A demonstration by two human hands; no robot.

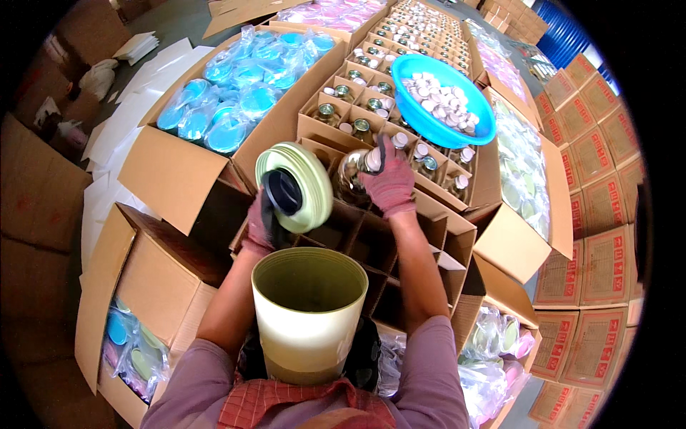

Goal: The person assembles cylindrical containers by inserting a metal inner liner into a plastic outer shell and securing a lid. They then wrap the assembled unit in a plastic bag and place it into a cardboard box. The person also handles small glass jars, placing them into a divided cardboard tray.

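My left hand [263,218], gloved in dark red and black, grips a pale green round lid [314,182] by its rim, tilted on edge. A dark round part [281,191] sits in the lid's middle. My right hand [389,177], also gloved, closes on the top of a clear glass bottle [350,175], beside pale pink caps [373,159]. The bottle tilts over the cardboard dividers [354,247], and my fingers partly hide it. Between my forearms stands an open pale green bucket [307,322], its visible inside bare.
Ahead, a partitioned carton holds several glass bottles [326,113]. A blue basin [407,118] of small pale caps rests on them. At left stands a carton of bagged blue lids [246,71]; at right, one of bagged pale green lids [525,171]. Stacked cartons [600,272] line the right side.
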